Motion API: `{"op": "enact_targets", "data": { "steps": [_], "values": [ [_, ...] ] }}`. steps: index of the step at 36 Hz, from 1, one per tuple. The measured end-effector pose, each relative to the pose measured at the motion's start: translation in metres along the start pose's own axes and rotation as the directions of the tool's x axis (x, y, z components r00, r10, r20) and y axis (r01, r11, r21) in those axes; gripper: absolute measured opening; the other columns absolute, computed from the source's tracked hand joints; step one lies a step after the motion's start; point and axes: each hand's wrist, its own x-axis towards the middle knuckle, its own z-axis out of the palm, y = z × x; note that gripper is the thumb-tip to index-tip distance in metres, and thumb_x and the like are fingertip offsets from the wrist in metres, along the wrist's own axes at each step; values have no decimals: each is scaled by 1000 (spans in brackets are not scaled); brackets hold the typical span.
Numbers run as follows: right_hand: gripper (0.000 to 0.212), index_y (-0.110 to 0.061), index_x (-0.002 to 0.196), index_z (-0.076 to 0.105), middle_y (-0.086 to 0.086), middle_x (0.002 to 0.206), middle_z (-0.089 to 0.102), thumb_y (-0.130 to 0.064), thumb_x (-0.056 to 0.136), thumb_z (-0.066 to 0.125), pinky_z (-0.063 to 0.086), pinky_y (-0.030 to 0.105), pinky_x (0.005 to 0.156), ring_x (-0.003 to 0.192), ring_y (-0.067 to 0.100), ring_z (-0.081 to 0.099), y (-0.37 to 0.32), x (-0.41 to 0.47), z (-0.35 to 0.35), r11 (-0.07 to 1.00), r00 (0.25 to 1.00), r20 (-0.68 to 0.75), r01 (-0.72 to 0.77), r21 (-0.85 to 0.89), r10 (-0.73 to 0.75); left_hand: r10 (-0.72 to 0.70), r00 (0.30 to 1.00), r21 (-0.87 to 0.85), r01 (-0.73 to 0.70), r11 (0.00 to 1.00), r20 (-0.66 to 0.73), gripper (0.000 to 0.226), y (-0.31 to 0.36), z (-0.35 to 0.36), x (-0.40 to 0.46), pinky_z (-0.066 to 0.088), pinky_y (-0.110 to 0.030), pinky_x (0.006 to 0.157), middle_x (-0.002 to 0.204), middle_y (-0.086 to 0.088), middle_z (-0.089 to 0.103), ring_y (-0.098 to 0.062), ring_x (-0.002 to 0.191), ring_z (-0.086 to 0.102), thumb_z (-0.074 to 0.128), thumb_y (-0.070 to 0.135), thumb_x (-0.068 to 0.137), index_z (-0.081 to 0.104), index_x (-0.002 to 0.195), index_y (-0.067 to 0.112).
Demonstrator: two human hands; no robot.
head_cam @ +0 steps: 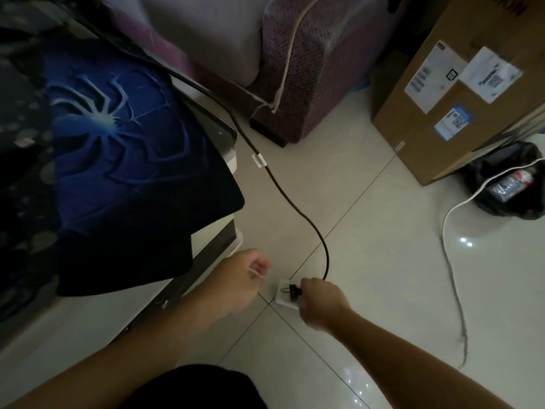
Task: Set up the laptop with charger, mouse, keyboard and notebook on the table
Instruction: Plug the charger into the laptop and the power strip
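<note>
cardboard box (451, 93): far beyond the hands, to the right
black bag (507, 184): beside the box
sofa (298, 60): ahead

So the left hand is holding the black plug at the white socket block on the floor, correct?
Not quite: the head view shows the right hand holding the black plug at the white socket block on the floor. The left hand is beside it, pinching something thin and pale.

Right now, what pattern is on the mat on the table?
A pale spider on a blue web, dark edges, on the mat; head view.
</note>
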Motion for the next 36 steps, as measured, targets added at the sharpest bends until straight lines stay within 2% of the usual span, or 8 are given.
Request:
{"op": "enact_targets", "data": {
  "steps": [3,7,10,13,17,23,27,36],
  "values": [
    [21,-24,107,60,-3,100,66,-32,88,64,58,34,75,89,20,65,-10,-2,-37,991,993,-103,67,116,-55,-14,999,2,14,1000,-51,42,0,-10,2,58,-31,93,127,12,61,-4,103,65,65,4,96,57,125,33],
    [26,-29,103,61,-10,93,67,-39,82,74,58,28,69,82,11,65,-24,-18,-102,945,971,-199,185,271,-133,57,996,-180,-43,983,73,89,23,-24,-5,61,-26,85,136,16,57,-5,109,68,88,9,78,41,147,41],
    [26,-30,103,59,-12,90,66,-38,85,76,49,19,62,79,5,63,-31,-38,-140,900,947,-241,284,330,-210,153,987,-169,-158,973,-45,76,44,-36,-12,62,-42,93,116,15,70,-8,105,71,94,29,64,55,127,45],
    [39,-31,122,50,-10,104,68,-30,93,76,53,21,68,83,6,68,-24,-58,-166,745,940,-182,341,574,-289,201,974,-140,-214,967,-106,61,64,-47,-26,62,-39,91,112,16,71,-6,103,69,93,30,74,57,122,45],
    [13,-33,114,49,-8,92,66,-21,109,51,44,32,60,63,9,49,-1,-86,-196,542,917,-307,398,740,-254,260,951,-167,-287,943,-170,54,88,-54,-49,64,-28,80,112,17,67,-3,102,67,89,20,80,57,118,42],
    [24,-32,89,60,-17,69,57,-16,106,55,37,19,58,64,10,48,14,-121,-229,755,777,-620,471,456,-110,331,924,-112,-355,928,-190,54,120,-58,-73,61,-20,79,119,23,60,6,103,59,87,20,83,51,114,47],
    [24,-27,83,61,-11,66,56,-20,104,55,37,23,58,70,13,51,16,-139,-247,830,739,-666,430,355,-98,398,877,-6,-415,910,-269,55,141,-57,-89,56,-10,66,106,25,54,12,92,54,88,20,82,50,116,42],
    [24,-25,86,68,-12,58,52,-34,104,55,37,22,50,55,9,50,4,-165,-258,883,721,-693,337,326,-19,428,805,42,-452,891,-410,54,157,-53,-117,60,-16,73,112,20,59,-2,104,62,90,25,79,52,116,38]
  ]
}}
